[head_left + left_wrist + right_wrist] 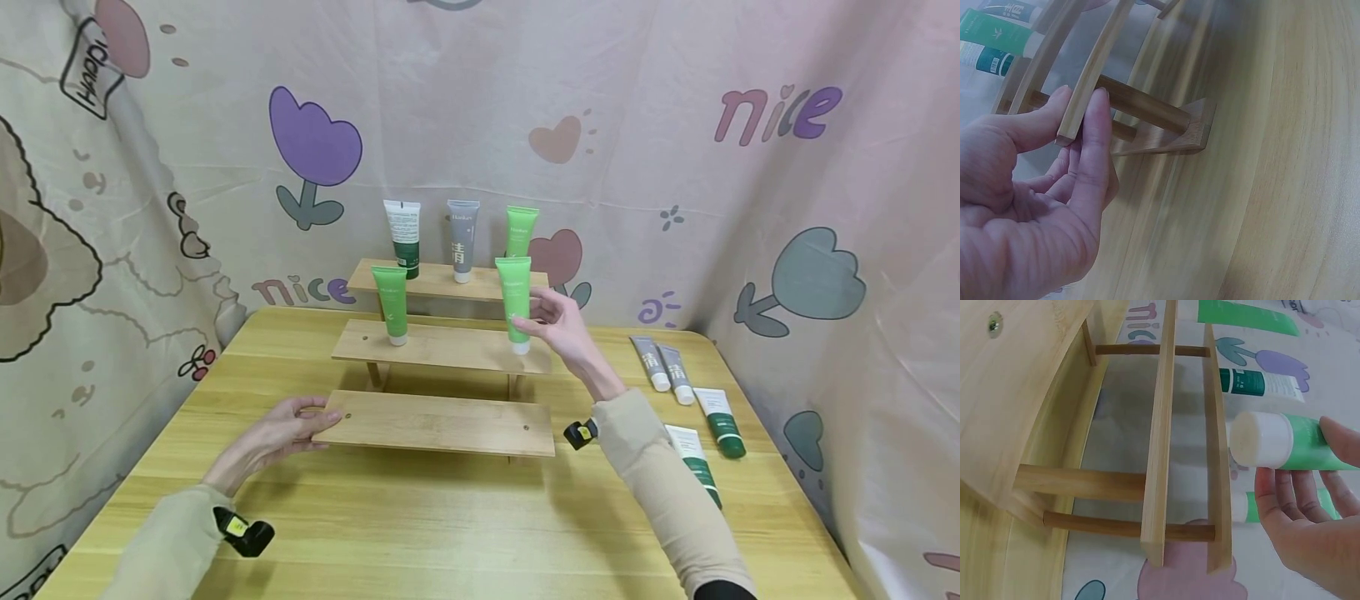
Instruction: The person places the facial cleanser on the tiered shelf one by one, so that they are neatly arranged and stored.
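Note:
My left hand [281,433] pinches the left end of the lowest shelf [442,423] of a three-tier wooden rack, thumb above and fingers below in the left wrist view. A green tube [515,287] with a white cap is held cap-down in my right hand [558,329], over the right end of the middle shelf [450,348]. Its cap [1260,439] shows apart from that shelf's edge in the right wrist view. Another green tube [392,300] stands at the middle shelf's left. On the top shelf [431,282] stand a white-and-green tube [405,229], a grey tube [462,237] and a green tube [521,229], partly hidden.
On the table's right side lie two grey tubes [649,362] [677,373] and two white-and-green tubes [720,421] [693,458], the nearer partly behind my right sleeve [667,492]. A patterned curtain [450,100] hangs behind and beside the table [420,525].

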`<control>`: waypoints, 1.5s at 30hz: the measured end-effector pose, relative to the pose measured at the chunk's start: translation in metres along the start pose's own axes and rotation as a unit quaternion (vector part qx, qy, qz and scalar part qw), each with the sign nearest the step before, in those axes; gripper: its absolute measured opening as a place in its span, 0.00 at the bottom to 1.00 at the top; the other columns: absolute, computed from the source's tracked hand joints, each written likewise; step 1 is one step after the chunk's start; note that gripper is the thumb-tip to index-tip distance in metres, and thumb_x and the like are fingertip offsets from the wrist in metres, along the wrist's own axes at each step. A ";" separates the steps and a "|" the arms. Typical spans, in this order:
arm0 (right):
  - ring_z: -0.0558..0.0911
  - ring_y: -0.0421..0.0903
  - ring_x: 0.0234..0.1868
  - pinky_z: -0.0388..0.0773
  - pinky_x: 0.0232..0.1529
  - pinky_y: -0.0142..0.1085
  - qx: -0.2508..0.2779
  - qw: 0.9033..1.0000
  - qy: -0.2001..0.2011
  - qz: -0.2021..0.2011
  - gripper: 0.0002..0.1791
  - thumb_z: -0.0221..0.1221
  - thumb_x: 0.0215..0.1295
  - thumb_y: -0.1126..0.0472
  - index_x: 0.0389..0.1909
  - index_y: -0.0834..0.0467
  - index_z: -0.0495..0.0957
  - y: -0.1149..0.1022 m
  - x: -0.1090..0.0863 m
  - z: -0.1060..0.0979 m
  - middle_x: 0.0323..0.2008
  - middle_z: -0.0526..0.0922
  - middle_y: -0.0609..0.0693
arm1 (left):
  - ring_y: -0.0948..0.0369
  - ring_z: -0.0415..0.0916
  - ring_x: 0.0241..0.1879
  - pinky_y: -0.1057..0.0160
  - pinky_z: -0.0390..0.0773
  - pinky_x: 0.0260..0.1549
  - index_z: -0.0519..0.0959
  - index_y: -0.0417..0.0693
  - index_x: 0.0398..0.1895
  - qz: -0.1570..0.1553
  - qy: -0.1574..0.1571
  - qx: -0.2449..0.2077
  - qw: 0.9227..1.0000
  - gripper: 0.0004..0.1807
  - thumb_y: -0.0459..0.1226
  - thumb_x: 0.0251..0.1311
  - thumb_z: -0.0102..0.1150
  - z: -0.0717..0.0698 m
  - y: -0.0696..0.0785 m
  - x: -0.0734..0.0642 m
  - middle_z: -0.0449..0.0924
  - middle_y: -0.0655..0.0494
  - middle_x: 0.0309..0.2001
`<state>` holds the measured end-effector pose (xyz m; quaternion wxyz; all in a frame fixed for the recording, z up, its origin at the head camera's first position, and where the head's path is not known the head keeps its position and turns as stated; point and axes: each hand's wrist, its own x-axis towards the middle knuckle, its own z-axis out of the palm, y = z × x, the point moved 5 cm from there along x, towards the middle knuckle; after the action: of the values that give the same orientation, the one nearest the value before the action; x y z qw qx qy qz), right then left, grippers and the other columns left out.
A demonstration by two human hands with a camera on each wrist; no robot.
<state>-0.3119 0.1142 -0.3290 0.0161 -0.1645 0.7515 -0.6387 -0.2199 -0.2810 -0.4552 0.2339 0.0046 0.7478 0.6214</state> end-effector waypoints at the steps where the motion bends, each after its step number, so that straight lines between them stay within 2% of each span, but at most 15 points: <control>1: 0.83 0.38 0.41 0.80 0.50 0.29 -0.001 1.000 -0.001 0.001 0.28 0.65 0.63 0.70 0.64 0.66 0.72 0.000 0.001 0.001 0.38 0.84 0.40 | 0.67 0.75 0.51 0.59 0.86 0.54 0.37 0.18 0.72 0.000 0.000 0.000 1.000 0.46 0.40 0.74 0.54 0.000 0.000 0.000 0.58 0.22 0.67; 9: 0.83 0.39 0.40 0.80 0.50 0.31 -0.009 1.000 -0.010 -0.008 0.28 0.66 0.61 0.70 0.63 0.65 0.74 -0.002 0.010 0.014 0.40 0.86 0.47 | 0.66 0.74 0.53 0.58 0.86 0.55 0.36 0.17 0.72 -0.001 -0.002 0.002 1.000 0.46 0.40 0.74 0.54 0.001 0.002 -0.001 0.53 0.19 0.69; 17: 0.83 0.41 0.40 0.82 0.50 0.34 -0.009 1.000 -0.020 -0.015 0.28 0.66 0.60 0.72 0.63 0.64 0.74 -0.001 0.020 0.031 0.46 0.86 0.60 | 0.67 0.76 0.52 0.58 0.86 0.55 0.37 0.18 0.72 -0.001 -0.004 0.004 1.000 0.46 0.40 0.74 0.54 0.000 0.001 -0.001 0.55 0.20 0.69; 24: 0.83 0.43 0.44 0.83 0.58 0.43 -0.001 1.000 -0.023 0.005 0.27 0.66 0.59 0.72 0.61 0.65 0.74 0.000 0.024 0.042 0.49 0.85 0.61 | 0.68 0.75 0.52 0.57 0.86 0.56 0.37 0.18 0.72 0.002 -0.007 0.002 1.000 0.46 0.40 0.74 0.53 0.000 0.002 -0.002 0.55 0.21 0.69; 30: 0.83 0.46 0.47 0.82 0.61 0.45 -0.003 0.999 -0.026 0.019 0.28 0.66 0.59 0.72 0.62 0.63 0.74 0.002 0.028 0.050 0.53 0.82 0.65 | 0.67 0.75 0.52 0.57 0.85 0.56 0.37 0.18 0.73 0.001 -0.007 0.004 1.000 0.46 0.41 0.75 0.53 0.001 0.002 -0.002 0.54 0.20 0.69; 34: 0.83 0.47 0.47 0.82 0.60 0.44 0.006 0.999 -0.033 0.011 0.29 0.66 0.59 0.74 0.63 0.64 0.73 0.003 0.031 0.055 0.52 0.83 0.65 | 0.67 0.75 0.52 0.57 0.86 0.56 0.37 0.18 0.73 0.000 -0.007 0.005 1.000 0.46 0.41 0.74 0.53 0.000 0.002 -0.002 0.55 0.21 0.69; 40: 0.82 0.42 0.43 0.84 0.55 0.39 0.025 0.999 -0.042 0.001 0.28 0.65 0.58 0.76 0.61 0.66 0.73 0.004 0.034 0.062 0.48 0.84 0.60 | 0.68 0.75 0.52 0.57 0.85 0.56 0.37 0.18 0.73 -0.001 -0.006 0.004 1.000 0.46 0.41 0.74 0.54 0.000 0.002 -0.002 0.56 0.22 0.69; 45: 0.82 0.43 0.46 0.84 0.57 0.40 0.031 0.999 -0.044 0.008 0.29 0.65 0.58 0.76 0.62 0.66 0.73 0.006 0.036 0.068 0.53 0.82 0.65 | 0.69 0.75 0.51 0.57 0.85 0.56 0.38 0.19 0.73 -0.002 -0.006 0.005 1.000 0.45 0.41 0.74 0.53 0.000 0.003 -0.002 0.57 0.23 0.68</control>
<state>-0.3316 0.0407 -0.3404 0.0593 -0.1861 0.7310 -0.6538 -0.2184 -0.2810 -0.4520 0.2390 0.0081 0.7496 0.6172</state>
